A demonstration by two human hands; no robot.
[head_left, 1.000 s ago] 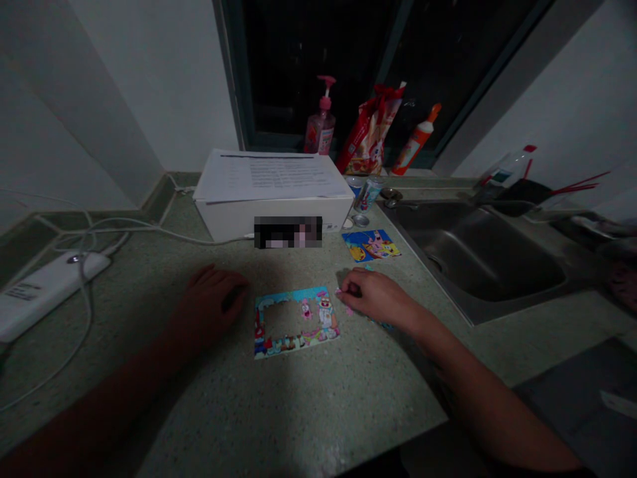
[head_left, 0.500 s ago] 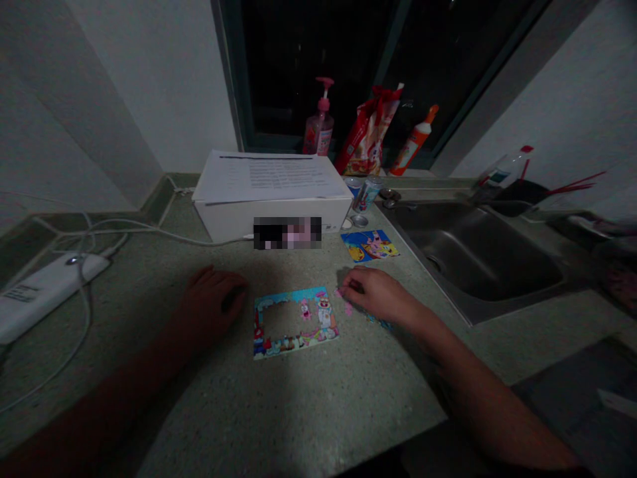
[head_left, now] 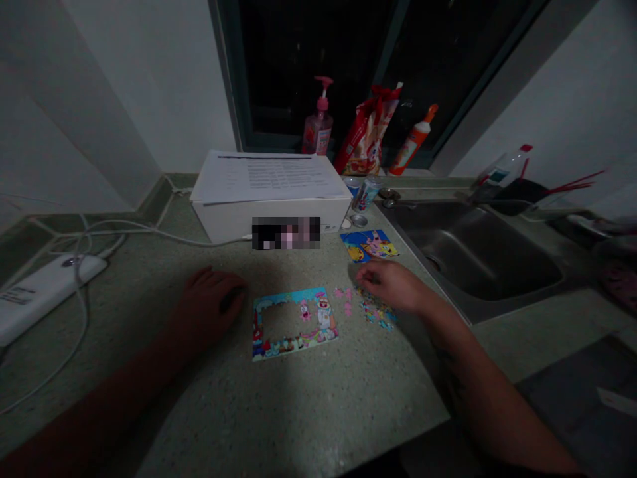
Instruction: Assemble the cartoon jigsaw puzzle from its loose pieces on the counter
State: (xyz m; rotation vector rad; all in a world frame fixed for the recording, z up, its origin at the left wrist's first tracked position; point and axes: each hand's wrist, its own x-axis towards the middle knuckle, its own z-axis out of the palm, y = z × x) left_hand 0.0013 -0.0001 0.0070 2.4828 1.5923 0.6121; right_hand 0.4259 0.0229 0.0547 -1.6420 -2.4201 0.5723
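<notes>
A jigsaw puzzle with cartoon figures lies flat on the counter, its border joined around a bare middle; a pink figure piece stands inside at the right. My left hand rests left of it, fingers loosely curved with a hollow toward the thumb and nothing visible in it. My right hand hovers at the far edge of a small heap of loose puzzle pieces, fingers bent together; whatever they pinch, if anything, is hidden. Several pink puzzle pieces lie between puzzle and heap.
Beyond the right hand lies a blue picture card. Behind stand a white box with paper on top and a can. A sink is at right, a power strip with cables at left.
My right hand has shifted right and slightly away, off the pink pieces, uncovering them and more of the loose heap. My left hand stays in place.
</notes>
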